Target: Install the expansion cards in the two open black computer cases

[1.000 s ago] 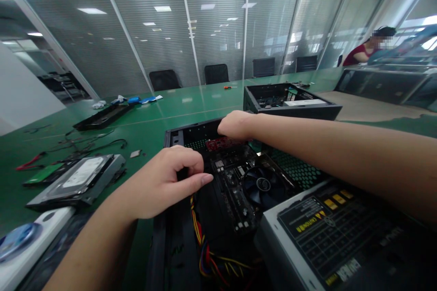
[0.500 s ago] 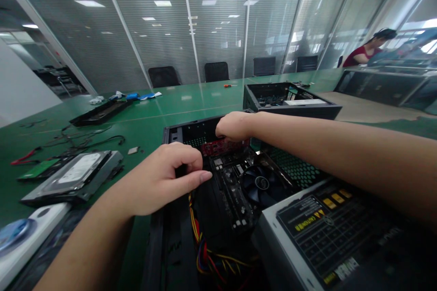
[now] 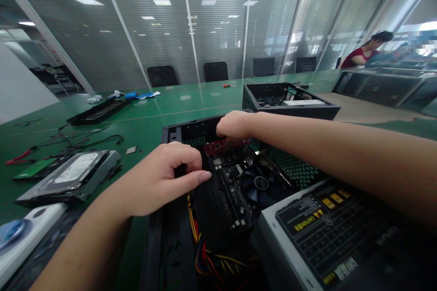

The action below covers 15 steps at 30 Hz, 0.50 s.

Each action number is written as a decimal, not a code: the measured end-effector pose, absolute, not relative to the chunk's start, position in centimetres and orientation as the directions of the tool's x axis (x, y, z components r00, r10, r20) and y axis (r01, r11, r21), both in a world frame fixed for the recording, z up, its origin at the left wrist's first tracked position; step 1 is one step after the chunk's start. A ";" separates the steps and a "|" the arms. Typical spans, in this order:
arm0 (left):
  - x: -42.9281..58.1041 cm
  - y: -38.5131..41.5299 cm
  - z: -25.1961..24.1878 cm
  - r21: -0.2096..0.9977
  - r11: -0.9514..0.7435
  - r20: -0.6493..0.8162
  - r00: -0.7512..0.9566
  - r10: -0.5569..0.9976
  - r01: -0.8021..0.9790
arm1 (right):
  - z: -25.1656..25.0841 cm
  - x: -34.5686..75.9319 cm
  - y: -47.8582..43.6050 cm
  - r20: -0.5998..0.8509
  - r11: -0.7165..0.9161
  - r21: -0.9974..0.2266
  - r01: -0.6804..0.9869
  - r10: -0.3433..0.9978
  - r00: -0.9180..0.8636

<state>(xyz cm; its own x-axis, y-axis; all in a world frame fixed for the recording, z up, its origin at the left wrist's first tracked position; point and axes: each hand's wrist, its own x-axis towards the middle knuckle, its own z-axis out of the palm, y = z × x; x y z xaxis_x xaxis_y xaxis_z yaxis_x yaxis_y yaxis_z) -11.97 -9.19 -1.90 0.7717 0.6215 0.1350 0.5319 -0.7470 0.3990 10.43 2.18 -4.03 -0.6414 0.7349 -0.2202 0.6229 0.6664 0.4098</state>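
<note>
A red expansion card stands at the far side of an opened black computer case. Over its upper edge, my right hand is closed, with the fingertips hidden behind the hand. At the case's left side hovers my left hand, thumb stretched out and fingers loosely curled, nothing visible between them. Below the card lies the motherboard, with a black cooling fan on it. A power supply with a caution label fills the near right. Coloured cables hang inside the case.
Left on the green table lie a hard drive, a green circuit board, loose cables and a black panel. Behind the case stand a second opened case and an orange-handled screwdriver. A person sits far right.
Both hands keep almost the same place and pose. The view has shifted very slightly.
</note>
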 end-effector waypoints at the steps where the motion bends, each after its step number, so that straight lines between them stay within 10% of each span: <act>1: -12.0 -9.2 -1.9 0.401 -0.746 0.136 0.771 0.623 0.532 | -4.1 10.4 2.2 -0.217 0.669 0.413 0.618 0.731 -0.646; 15: -12.0 -9.3 -1.9 0.403 -0.739 0.135 0.763 0.632 0.541 | -4.5 9.7 2.1 -0.207 0.673 0.427 0.604 0.723 -0.659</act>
